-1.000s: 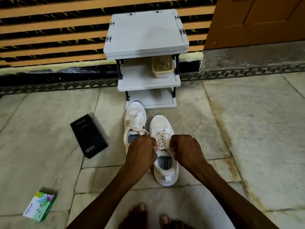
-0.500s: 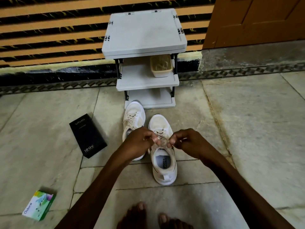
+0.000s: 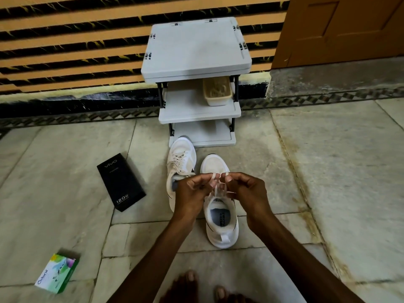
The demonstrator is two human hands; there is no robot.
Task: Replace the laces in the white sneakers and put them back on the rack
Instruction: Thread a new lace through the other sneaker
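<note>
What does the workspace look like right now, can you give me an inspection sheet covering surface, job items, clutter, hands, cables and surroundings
Surface: stone tile floor, stained along one joint on the right.
Job's things: two white sneakers on the floor before the grey rack; the left sneaker is laced, the right sneaker has its lace being tied.
Clutter: black phone box and green carton on the floor at left; beige basket on the rack's middle shelf.
Grippers: left hand and right hand both pinch the lace with their fingers above the right sneaker.
Cables: nothing seen.
Surroundings: striped wall, wooden door at right, bare feet at the bottom edge.
</note>
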